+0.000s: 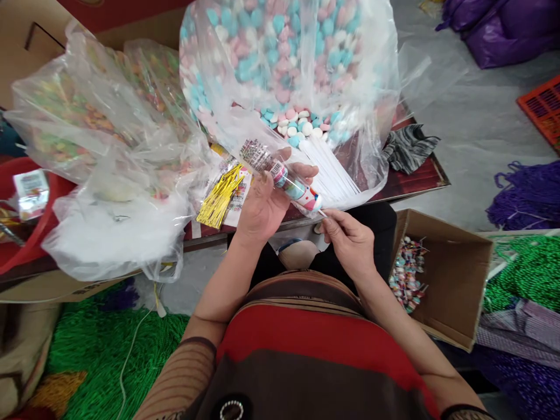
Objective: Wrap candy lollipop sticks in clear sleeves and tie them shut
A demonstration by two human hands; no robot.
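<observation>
A clear printed wrapper (294, 185) with blue, white and pink candies inside lies slantwise between my hands. My left hand (266, 201) holds it, thumb on top and fingers curled beneath. My right hand (351, 238) pinches the thin white stick (322, 213) at its lower end. Just left of my left hand lies a bundle of gold twist ties (220, 195). White sticks (333, 169) lie in a pile beyond my hands, and loose candies (301, 125) spill at the mouth of a large clear bag (280, 52).
Clear bags of orange and green candies (96, 116) and a red basin (52, 216) stand at the left. A striped grey cloth (411, 149) lies on the table's right corner. Below it, right of my legs, a cardboard box (455, 280) holds several wrapped pieces (409, 274).
</observation>
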